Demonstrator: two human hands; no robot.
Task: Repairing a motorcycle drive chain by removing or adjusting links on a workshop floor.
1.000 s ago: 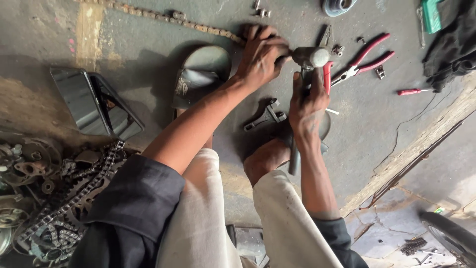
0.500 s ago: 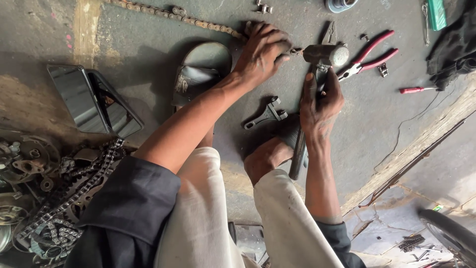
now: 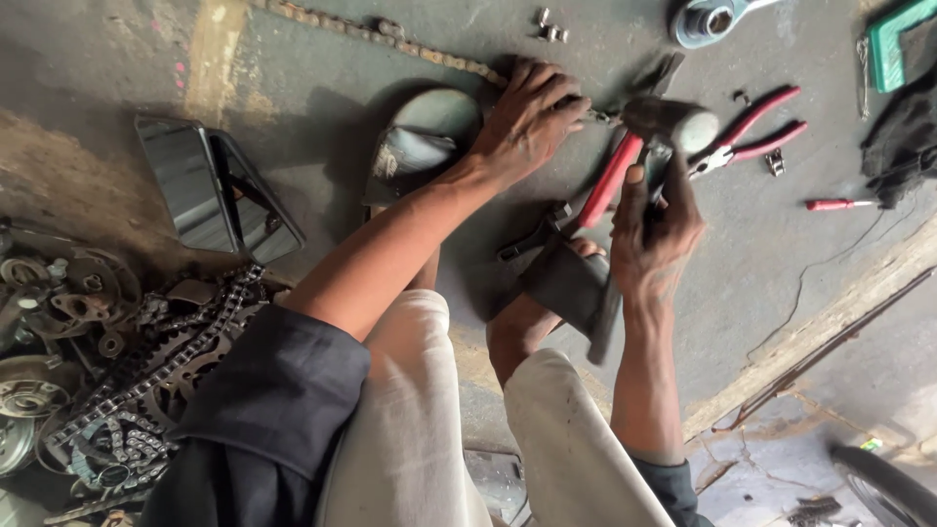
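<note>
2 hands on 1 job: left hand (image 3: 527, 122) pressed flat, fingers curled, pinning the drive chain (image 3: 410, 44) to the concrete floor (image 3: 322, 127). Right hand (image 3: 652, 229) wrapped tight round the hammer (image 3: 673, 125) handle, head just above the chain end. Likely best: short square taps, fingers clear of the head.

I see no labels, signs or screens anywhere on the floor. The one thing that might be a package is a green rectangular box (image 3: 903, 44) with a paler rim at the top right corner, cut off by the frame edge; I cannot tell what kind it is.
</note>
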